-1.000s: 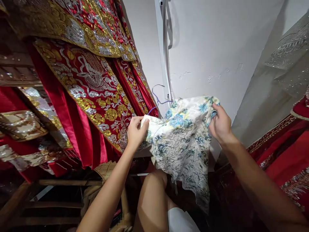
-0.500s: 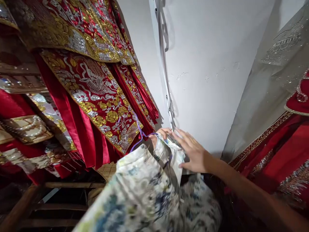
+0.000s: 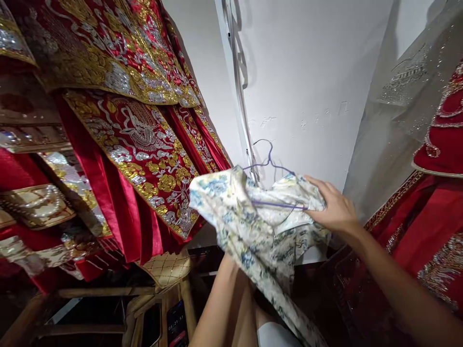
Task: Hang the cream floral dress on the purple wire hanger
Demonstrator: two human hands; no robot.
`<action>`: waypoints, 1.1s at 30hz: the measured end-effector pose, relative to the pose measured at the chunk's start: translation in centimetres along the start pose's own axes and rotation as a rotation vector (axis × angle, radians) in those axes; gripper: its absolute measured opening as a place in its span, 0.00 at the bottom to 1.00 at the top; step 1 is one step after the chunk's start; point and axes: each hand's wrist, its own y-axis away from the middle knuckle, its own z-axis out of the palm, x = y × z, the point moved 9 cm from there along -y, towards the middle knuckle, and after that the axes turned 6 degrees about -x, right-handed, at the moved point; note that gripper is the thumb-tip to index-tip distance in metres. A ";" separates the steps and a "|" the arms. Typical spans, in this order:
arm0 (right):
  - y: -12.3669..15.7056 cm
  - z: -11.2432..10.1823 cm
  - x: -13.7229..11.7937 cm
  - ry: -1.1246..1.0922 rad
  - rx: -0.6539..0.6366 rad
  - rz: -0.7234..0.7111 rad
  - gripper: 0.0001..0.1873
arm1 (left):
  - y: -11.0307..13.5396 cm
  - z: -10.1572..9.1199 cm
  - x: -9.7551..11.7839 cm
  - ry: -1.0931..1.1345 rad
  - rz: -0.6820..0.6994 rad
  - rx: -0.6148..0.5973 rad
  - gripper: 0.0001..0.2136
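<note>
While the fingers (image 3: 317, 187) of the right hand (image 3: 334, 208) gripped the floral dress (image 3: 249, 226) just right of the purple hanger (image 3: 269, 156), whose bar ran crosswise, the left hand lay hidden under the cloth below it, grip untellable.

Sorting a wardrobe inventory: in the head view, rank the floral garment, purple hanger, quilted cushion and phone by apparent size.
1. floral garment, clearly largest.
2. purple hanger and quilted cushion: similar; the hanger is partly hidden by cloth, so unranked.
3. phone, smallest, cut by the frame edge.
</note>
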 end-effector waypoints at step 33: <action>4.3 15.7 -5.2 -0.864 -0.202 0.151 0.25 | 12.4 3.2 -13.4 0.597 -0.302 0.313 0.36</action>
